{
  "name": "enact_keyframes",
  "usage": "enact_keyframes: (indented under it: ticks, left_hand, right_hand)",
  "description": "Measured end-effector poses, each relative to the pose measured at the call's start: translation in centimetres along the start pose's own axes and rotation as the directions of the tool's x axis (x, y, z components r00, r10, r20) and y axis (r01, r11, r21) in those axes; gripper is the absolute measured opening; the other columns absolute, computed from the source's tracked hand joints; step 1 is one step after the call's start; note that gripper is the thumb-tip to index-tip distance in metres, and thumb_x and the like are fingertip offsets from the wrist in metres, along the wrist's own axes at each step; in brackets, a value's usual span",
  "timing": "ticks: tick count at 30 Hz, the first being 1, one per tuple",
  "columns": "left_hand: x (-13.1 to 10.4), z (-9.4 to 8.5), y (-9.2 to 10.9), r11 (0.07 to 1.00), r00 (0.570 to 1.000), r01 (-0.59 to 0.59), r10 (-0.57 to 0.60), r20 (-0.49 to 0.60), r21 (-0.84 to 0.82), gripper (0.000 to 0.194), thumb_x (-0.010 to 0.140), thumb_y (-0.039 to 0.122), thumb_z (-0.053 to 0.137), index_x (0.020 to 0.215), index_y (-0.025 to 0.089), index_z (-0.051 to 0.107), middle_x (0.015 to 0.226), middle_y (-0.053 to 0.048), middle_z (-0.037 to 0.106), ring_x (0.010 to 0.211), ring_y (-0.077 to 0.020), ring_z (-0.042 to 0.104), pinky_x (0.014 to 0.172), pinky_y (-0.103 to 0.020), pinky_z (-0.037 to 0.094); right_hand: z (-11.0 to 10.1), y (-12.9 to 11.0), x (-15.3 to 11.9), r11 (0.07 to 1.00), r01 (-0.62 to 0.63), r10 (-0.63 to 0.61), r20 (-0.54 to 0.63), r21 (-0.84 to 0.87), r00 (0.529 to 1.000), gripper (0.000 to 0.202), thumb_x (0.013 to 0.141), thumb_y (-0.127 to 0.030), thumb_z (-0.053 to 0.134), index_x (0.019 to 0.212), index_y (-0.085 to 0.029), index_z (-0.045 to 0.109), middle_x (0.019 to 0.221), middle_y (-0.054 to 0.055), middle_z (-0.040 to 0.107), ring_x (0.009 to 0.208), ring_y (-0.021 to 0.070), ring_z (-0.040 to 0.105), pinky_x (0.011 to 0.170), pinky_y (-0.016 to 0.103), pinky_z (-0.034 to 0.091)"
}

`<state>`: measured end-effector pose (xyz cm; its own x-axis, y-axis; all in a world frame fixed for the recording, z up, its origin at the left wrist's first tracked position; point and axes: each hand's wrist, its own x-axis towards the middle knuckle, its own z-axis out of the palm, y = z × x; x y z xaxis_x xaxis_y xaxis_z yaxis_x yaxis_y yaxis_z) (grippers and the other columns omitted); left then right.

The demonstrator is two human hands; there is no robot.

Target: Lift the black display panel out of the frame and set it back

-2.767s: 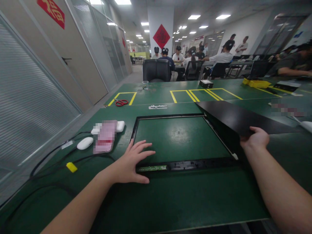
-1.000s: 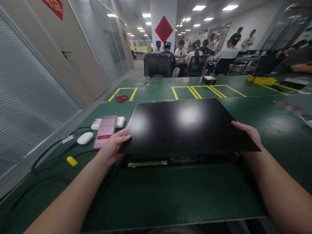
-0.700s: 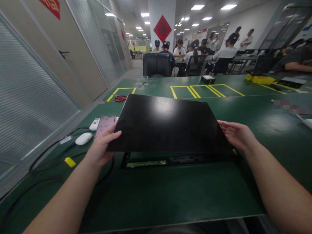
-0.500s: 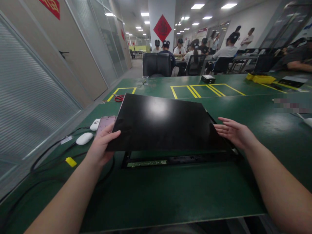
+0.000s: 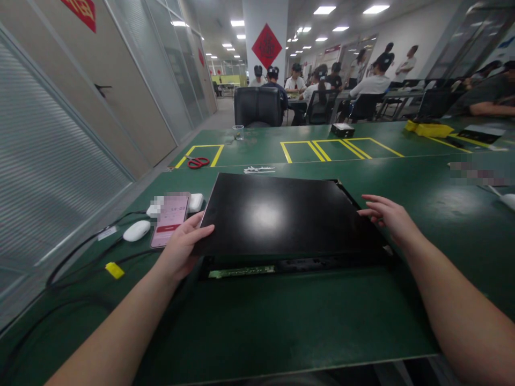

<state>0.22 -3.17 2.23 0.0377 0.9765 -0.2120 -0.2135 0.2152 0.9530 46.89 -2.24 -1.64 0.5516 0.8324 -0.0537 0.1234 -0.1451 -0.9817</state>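
A glossy black display panel (image 5: 277, 214) lies at a slight tilt over a black frame (image 5: 322, 263), its left side raised. My left hand (image 5: 185, 244) grips the panel's left edge, thumb on top and fingers below. Along the frame's front strip a green circuit board (image 5: 241, 271) shows. My right hand (image 5: 388, 217) is at the right edge of panel and frame, fingers extended and somewhat apart; its fingertips are close to the edge, and I cannot tell whether they touch it. Most of the frame is hidden beneath the panel.
Left of the panel lie a phone (image 5: 171, 219), a white mouse (image 5: 137, 230), cables and a yellow tag (image 5: 115, 269). Red scissors (image 5: 198, 162), small white parts (image 5: 259, 169), a plastic cup (image 5: 238, 132) and a small box (image 5: 342, 130) are farther back. People sit beyond.
My left hand has lowered the panel's left side and shifted it right toward the frame. White parts behind it and more of the phone now show. My right hand's fingers have bent slightly.
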Motion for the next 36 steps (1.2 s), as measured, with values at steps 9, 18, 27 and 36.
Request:
enact_keyframes:
  ticks: [9, 18, 27, 36]
  left_hand:
    - [0.4, -0.5, -0.5, 0.999, 0.999, 0.033, -0.033, 0.013, 0.001, 0.054, 0.068, 0.014, 0.084, 0.12, 0.017, 0.074, 0.093, -0.007, 0.083, 0.078, -0.0238, 0.081, 0.058, -0.023, 0.062]
    - [0.4, 0.5, -0.6, 0.996, 0.996, 0.084, -0.084, 0.002, -0.026, 0.064, 0.071, 0.006, 0.079, 0.134, 0.012, 0.067, 0.106, -0.012, 0.084, 0.077, -0.0235, 0.081, 0.058, -0.025, 0.063]
    - [0.1, 1.6, -0.1, 0.984, 0.983, 0.178, -0.176, -0.045, 0.031, 0.057, 0.085, -0.001, 0.067, 0.14, 0.012, 0.066, 0.1, -0.012, 0.084, 0.082, -0.0235, 0.082, 0.058, -0.024, 0.063]
    - [0.2, 1.8, -0.1, 0.981, 0.981, 0.185, -0.181, -0.076, 0.054, 0.076, 0.086, -0.002, 0.069, 0.157, 0.015, 0.048, 0.103, -0.012, 0.084, 0.084, -0.0234, 0.083, 0.066, -0.024, 0.064]
  right_hand:
    - [0.3, -0.2, -0.4, 0.997, 0.003, -0.002, 0.013, -0.074, 1.0, 0.039, 0.066, -0.04, 0.075, 0.099, -0.019, 0.078, 0.074, 0.009, 0.075, 0.062, 0.0171, 0.063, 0.049, 0.023, 0.034]
    - [-0.2, 0.2, 0.1, 0.993, 0.049, -0.051, -0.02, -0.109, 0.998, 0.03, 0.068, -0.039, 0.074, 0.091, -0.021, 0.078, 0.074, 0.009, 0.076, 0.064, 0.0199, 0.065, 0.051, 0.026, 0.038]
    - [-0.6, 1.5, 0.8, 0.971, 0.104, -0.113, -0.033, -0.218, 0.993, 0.035, 0.071, -0.043, 0.074, 0.096, -0.02, 0.08, 0.078, 0.01, 0.077, 0.069, 0.0216, 0.067, 0.058, 0.03, 0.045]
    - [-1.1, 1.9, 1.4, 0.919, 0.119, -0.131, -0.009, -0.375, 0.991, 0.033, 0.077, -0.044, 0.07, 0.101, -0.023, 0.081, 0.084, 0.01, 0.079, 0.082, 0.0273, 0.072, 0.07, 0.036, 0.053]
